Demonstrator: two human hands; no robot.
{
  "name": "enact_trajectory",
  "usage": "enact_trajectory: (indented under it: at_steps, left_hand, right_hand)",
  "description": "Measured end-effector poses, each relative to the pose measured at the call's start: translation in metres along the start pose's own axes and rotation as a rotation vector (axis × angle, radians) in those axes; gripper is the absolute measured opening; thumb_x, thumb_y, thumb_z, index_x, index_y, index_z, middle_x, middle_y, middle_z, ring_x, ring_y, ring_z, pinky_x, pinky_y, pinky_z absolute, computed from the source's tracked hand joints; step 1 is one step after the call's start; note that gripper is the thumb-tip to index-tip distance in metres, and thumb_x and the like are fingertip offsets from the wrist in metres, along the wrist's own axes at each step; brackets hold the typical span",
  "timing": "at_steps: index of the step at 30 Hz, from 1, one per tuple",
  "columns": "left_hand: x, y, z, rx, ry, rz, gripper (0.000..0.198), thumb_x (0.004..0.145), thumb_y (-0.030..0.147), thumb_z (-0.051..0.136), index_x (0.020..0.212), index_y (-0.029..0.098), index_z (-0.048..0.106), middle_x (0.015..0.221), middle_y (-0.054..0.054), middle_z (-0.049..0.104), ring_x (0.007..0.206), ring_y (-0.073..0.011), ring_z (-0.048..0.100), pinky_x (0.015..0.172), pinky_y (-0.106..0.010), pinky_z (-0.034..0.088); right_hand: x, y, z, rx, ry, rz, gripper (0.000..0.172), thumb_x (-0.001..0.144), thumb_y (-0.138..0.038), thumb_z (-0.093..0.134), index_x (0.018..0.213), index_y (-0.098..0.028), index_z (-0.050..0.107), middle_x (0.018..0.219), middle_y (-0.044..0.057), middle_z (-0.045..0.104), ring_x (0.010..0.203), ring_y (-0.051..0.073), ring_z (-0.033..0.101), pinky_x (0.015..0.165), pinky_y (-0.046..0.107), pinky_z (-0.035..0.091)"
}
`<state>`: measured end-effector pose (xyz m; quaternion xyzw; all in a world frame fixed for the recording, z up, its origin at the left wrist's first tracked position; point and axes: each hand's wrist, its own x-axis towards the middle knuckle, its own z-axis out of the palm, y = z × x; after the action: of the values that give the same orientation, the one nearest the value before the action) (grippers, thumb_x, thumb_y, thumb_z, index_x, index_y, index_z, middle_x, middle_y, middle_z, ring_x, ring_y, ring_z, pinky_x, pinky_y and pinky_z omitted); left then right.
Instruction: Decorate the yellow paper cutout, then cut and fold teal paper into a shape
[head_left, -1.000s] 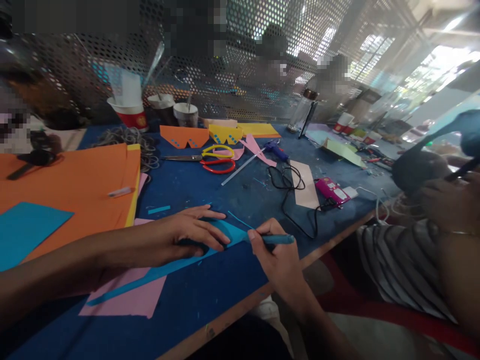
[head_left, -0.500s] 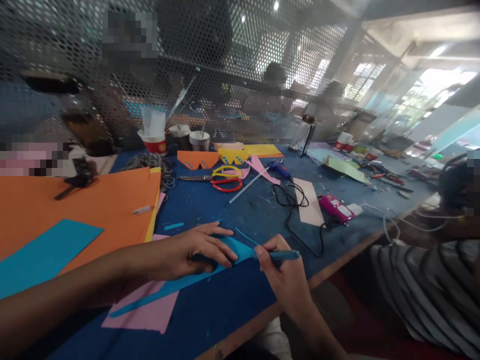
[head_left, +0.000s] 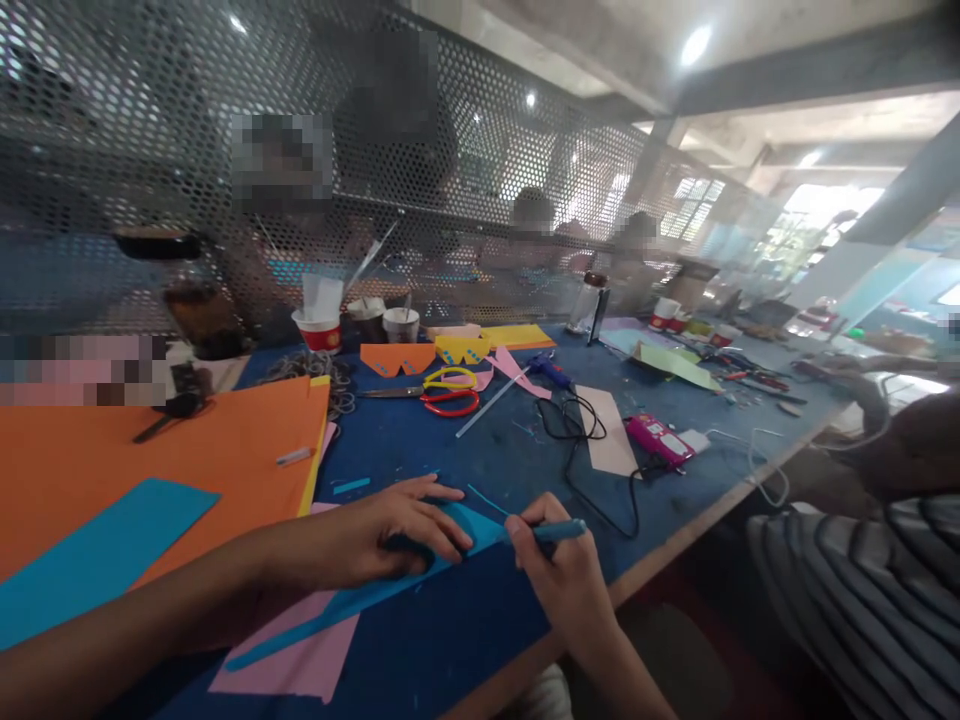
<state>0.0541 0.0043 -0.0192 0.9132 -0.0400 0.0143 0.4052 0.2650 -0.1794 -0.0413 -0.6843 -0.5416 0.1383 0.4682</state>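
left hand (head_left: pixel 375 530) pressing blue paper strip (head_left: pixel 420 580), right hand (head_left: pixel 559 575) gripping pen (head_left: pixel 559 530)

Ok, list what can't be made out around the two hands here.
Head view:
1. Tip of the pen: hidden by the right hand, so contact with the blue paper is unclear.
2. Middle of the blue paper: covered by the left hand.
3. Upper part of the pink sheet: under the left forearm.
4. Things behind the mesh screen: blurred.

Left hand (head_left: pixel 382 530) lies flat, fingers spread; right hand (head_left: pixel 562 575) is curled in a writing grip.
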Motion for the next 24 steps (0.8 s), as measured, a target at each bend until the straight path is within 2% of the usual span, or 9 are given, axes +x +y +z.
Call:
enact_trajectory:
  at_steps: [7, 24]
  left_hand:
    - [-0.0005, -0.0079, 0.0025, 0.001, -0.014, -0.002, 0.032, 0.102, 0.033, 0.065, 0.133, 0.037, 0.072, 0.144, -0.001, 0.071, 0.159, -0.0269, 0.035, 0.134, -0.056, 0.013]
    - [-0.0005, -0.0060, 0.0025, -0.012, -0.030, -0.058, 0.030, 0.103, 0.033, 0.065, 0.131, 0.039, 0.072, 0.145, 0.001, 0.071, 0.159, -0.0269, 0.035, 0.132, -0.061, 0.011]
  right_hand:
    - [0.0001, 0.0008, 0.0017, -0.015, 0.015, 0.002, 0.030, 0.101, -0.038, 0.055, 0.075, -0.023, 0.052, 0.060, -0.005, 0.054, 0.053, 0.012, 0.053, 0.056, 0.024, 0.041]
    - [0.0002, 0.0019, 0.0015, 0.014, -0.005, 0.066, 0.030, 0.101, -0.041, 0.055, 0.077, -0.023, 0.053, 0.060, -0.005, 0.056, 0.053, 0.013, 0.053, 0.055, 0.024, 0.041]
